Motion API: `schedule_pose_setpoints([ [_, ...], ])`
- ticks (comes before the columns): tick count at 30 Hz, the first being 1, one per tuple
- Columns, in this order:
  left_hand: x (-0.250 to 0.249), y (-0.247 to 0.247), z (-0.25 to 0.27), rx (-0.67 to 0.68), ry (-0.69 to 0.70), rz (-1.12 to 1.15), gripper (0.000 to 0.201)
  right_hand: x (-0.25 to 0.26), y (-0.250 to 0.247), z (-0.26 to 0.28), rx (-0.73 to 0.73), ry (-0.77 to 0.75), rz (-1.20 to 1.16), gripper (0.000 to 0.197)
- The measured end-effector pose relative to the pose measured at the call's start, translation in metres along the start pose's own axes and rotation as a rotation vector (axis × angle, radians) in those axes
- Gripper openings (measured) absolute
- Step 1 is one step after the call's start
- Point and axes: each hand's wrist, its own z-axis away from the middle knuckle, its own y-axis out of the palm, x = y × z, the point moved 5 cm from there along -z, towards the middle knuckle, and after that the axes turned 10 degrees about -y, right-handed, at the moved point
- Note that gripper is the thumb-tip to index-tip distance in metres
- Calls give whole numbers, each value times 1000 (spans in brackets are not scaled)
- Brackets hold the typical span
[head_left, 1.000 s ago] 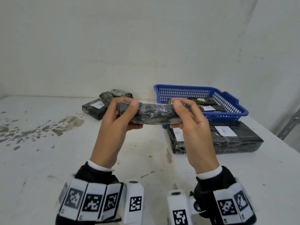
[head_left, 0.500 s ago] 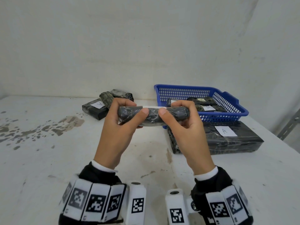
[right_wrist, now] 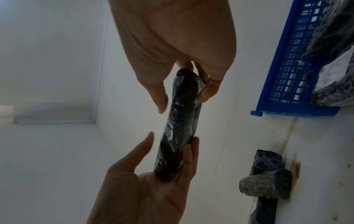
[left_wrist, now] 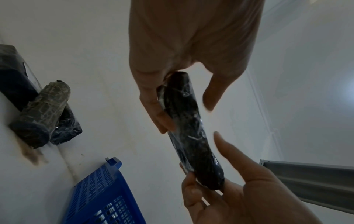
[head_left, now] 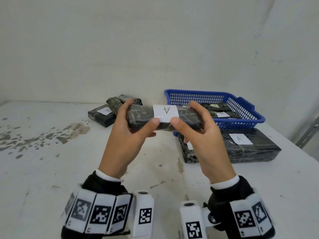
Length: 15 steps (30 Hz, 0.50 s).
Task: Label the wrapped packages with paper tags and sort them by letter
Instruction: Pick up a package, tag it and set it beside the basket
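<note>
- Held package point(head_left: 141, 118): dark, film-wrapped, oblong; carried level above the table point(head_left: 51, 169), clear of its surface, in front of the basket.
- Paper tag point(head_left: 165, 113): white band around the middle of the held package, hand-lettered "A", the letter reading upside down in the head view.
- Left hand point(head_left: 127, 140): curled round the left end of the held package, fingers behind, thumb in front with its tip at the tag's lower left corner.
- Right hand point(head_left: 205, 140): curled round the right end likewise, thumb tip at the tag's lower right corner; the two thumbs lie close together, not touching.
- Blue basket point(head_left: 245, 107): plastic mesh, open top, at the rear right of the table. Contents: several dark wrapped packages, at least two with pale tags; their letters are too small to read.
- Large flat package point(head_left: 259, 152): dark, wrapped, lying on the table directly in front of the basket, touching or just beside its front wall; white tag lettered "A" on top.
- Rear pile point(head_left: 110, 111): at the back left of centre, one flat dark package with a white tag, a greenish wrapped roll leaning on it, and another dark wrapped piece behind.
- Table surface: white, with brown stains on the left side.
</note>
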Motion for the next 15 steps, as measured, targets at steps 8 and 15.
schedule_pose_setpoints([
  [8, 2, 2, -3, 33, -26, 101, 73, 1, -1, -3, 10, -13, -53, 68],
  [15, 2, -1, -6, 53, -29, 197, 53, -2, -2, -6, 25, -17, -143, 51],
])
